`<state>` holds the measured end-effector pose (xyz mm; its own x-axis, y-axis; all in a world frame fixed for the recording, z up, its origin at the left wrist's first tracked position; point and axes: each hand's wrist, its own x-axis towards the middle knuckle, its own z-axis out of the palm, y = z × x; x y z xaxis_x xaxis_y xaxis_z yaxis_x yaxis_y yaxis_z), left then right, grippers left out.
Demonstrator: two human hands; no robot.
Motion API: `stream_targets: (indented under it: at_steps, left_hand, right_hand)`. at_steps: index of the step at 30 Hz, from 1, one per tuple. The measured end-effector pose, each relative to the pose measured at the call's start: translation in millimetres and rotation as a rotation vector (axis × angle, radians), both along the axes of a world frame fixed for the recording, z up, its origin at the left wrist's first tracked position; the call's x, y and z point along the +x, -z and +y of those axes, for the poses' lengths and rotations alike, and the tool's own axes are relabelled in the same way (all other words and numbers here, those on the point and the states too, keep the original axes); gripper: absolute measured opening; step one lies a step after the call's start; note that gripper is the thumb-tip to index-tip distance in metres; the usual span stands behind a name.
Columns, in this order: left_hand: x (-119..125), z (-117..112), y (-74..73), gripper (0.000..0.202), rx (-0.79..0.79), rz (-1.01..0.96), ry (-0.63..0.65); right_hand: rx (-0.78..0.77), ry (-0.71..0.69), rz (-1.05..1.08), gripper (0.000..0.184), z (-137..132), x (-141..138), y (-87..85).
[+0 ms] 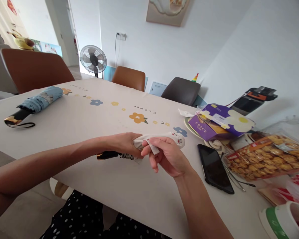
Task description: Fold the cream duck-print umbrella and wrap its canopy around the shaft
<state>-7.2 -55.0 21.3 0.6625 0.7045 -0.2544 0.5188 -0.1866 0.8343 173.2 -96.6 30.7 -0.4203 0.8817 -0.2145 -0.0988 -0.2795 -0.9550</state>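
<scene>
A folded white umbrella (178, 137) with small dark red prints lies across the front of the table, its black and gold handle (107, 155) pointing left. My left hand (129, 144) is wrapped round its rolled cloth just above the handle end. With thumb and fingers, my right hand (169, 154) pinches a short white strap (154, 149) on the umbrella's near side. The other right fingers are loosely curled, and part of the cloth is hidden behind both hands. A second folded umbrella (43, 99), light blue with a black handle and wrist loop, rests at the table's left.
On the right lie a black phone (215, 167), cables (235, 179), a purple tissue box (204, 127), a clear pack of cookies (271, 156) and a white and green cup (274, 219). Chairs (128, 78) and a fan (93, 59) stand beyond the flower-printed table (102, 122).
</scene>
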Motion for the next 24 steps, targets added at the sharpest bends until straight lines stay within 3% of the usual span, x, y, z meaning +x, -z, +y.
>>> stream_targets:
  at_steps: [6,11,14,19,24]
  left_hand:
    - [9,-10,-11.0,0.036,0.172,0.192,-0.042]
    - [11,-11,-3.0,0.029,0.213,0.189,-0.172]
    - [11,-12,4.1,0.031,0.085,0.111,-0.209]
    - [7,-7,10.7,0.041,-0.234,-0.241,-0.353]
    - [-6,8,13.8,0.047,-0.522,-0.512,-0.547]
  right_hand:
    - [0.024,0.050,0.099,0.022,-3,-5,2.6]
    - [0.038,0.037,0.174,0.024,-3,-5,2.0]
    - [0.064,0.065,0.241,0.028,-4,-2,-4.0]
    - [0.251,0.301,0.353,0.030,-1,10,-15.1]
    - [0.269,0.387,-0.126,0.035,8,12,0.3]
